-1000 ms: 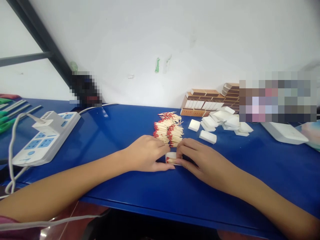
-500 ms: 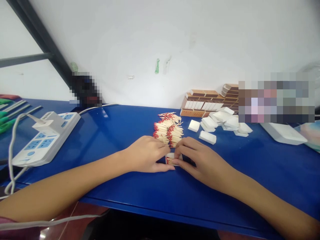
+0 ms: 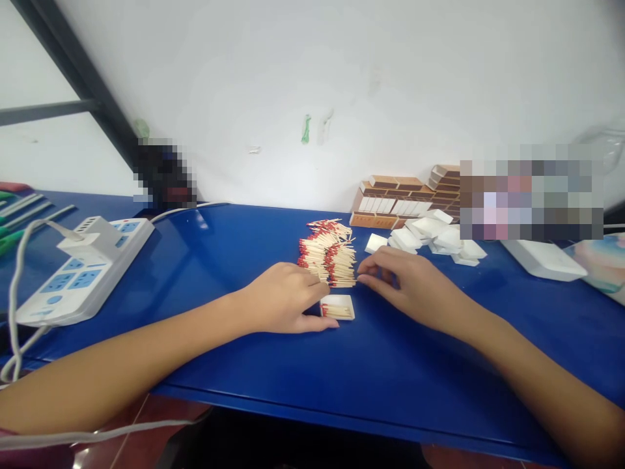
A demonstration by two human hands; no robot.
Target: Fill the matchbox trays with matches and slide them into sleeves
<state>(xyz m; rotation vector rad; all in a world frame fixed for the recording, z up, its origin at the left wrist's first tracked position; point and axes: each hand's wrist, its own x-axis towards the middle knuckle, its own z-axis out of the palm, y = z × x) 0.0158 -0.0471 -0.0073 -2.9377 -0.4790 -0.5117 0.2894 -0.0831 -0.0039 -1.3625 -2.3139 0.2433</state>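
Note:
A small white matchbox tray [image 3: 344,301] lies on the blue table with a few red-tipped matches [image 3: 336,312] along its near side. My left hand [image 3: 288,299] is around the tray's left end, thumb at the near side and fingers at the far side. Just beyond the tray lies a pile of matches [image 3: 340,266], their red heads mostly to the left. At the pile's right edge, my right hand [image 3: 398,277] pinches thumb and forefinger together on the plain end of a match; its other fingers are curled under.
White empty trays [image 3: 430,229] are heaped behind my right hand. Brown matchbox covers [image 3: 390,202] are stacked against the wall. A white power strip [image 3: 88,277] with its cable stands at left. A larger white box [image 3: 544,260] lies at right.
My right hand has moved from inside the tray up and right to the edge of the match pile, uncovering the tray. My left hand stays at the tray.

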